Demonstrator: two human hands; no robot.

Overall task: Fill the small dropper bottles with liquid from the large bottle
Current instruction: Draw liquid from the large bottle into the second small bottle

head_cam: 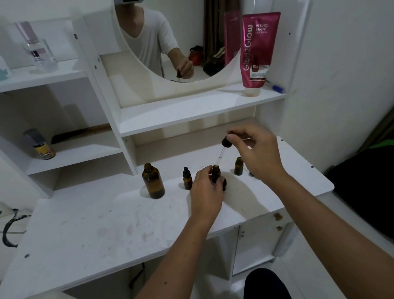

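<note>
We log our left hand (206, 191) closed around a small amber glass dropper bottle (216, 173) on the white bench (103, 229). Our right hand (258, 153) pinches a black-bulbed glass pipette (222, 150), its tip at that bottle's mouth. Left of our left hand: a capped small amber bottle (187, 179), then the large open amber bottle (153, 181). Beneath our right hand: another small open amber bottle (238, 166).

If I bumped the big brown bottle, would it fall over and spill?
Probably not from a light bump: the big bottle looks wide and squat, standing flat on the desk. A hard knock could tip it, and with no cap on, whatever is inside might spill. It looks like glass, so likely heavy and breakable.
</note>
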